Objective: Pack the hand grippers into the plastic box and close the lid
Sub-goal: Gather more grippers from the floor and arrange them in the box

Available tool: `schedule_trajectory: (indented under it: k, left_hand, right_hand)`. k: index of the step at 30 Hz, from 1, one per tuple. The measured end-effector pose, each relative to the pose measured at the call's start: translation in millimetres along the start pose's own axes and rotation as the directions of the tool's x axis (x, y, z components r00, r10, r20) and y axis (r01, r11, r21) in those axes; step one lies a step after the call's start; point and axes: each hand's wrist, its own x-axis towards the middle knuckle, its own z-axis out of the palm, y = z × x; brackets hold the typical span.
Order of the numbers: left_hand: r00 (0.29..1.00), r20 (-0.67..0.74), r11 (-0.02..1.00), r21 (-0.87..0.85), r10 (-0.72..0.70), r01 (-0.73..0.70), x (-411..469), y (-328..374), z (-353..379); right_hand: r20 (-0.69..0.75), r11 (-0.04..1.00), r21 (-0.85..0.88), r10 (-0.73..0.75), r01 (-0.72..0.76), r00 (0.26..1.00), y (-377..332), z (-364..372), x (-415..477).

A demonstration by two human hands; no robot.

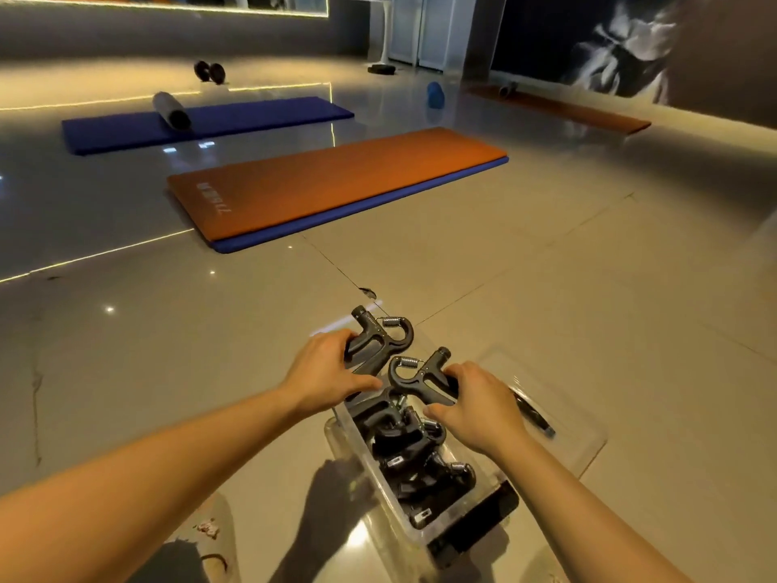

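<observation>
Now, left hand: our left hand (326,368) holds one hand gripper (375,335) by its handles, the fingers closed around them, above the far end of the plastic box.
Right hand: our right hand (477,403) holds a second hand gripper (420,374) by one handle; the fingers wrap it from the right and the thumb (437,412) lies on the near side.
Two held grippers: they are just beside each other, spring ends up; we cannot tell if they touch.
Plastic box: we see the clear plastic box (458,525) on the floor (168,372), between our two forearms, open at the top.
Box content: several dark hand grippers (414,450) lie piled inside, mixed in direction, filling it from the near end to under our hands.
Lid: the clear lid (563,422) lies flat on the floor just right of the box, partly under our right hand, and a dark pen-like thing (532,414) rests on it.
Background: an orange mat (336,183) and a blue mat (210,122) lie farther away on the floor.
</observation>
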Motion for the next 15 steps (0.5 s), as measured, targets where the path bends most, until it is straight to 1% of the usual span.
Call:
schedule_trajectory:
  k: [5, 8, 12, 15]
  left_hand:
    - [1.0, -0.022, 1.0, -0.014, 0.007, -0.007, 19, -21, 16]
    - [0.999, -0.033, 0.999, -0.034, 0.004, -0.005, 33, -30, 17]
    - [1.0, -0.009, 0.994, -0.103, -0.029, 0.028, 48, -36, 19]
    - [0.997, 0.018, 0.983, -0.17, -0.074, 0.076, 56, -32, 26]
  right_hand:
    - [0.025, 1.0, -0.026, 0.01, -0.009, 1.0, 2, 15, 30]
    - [0.026, 0.998, -0.07, -0.005, 0.007, 1.0, 3, 24, 47]
    - [0.017, 0.997, -0.072, -0.024, 0.026, 1.0, 4, 38, 63]
    - [0.011, 0.999, -0.045, -0.006, 0.007, 1.0, 5, 45, 73]
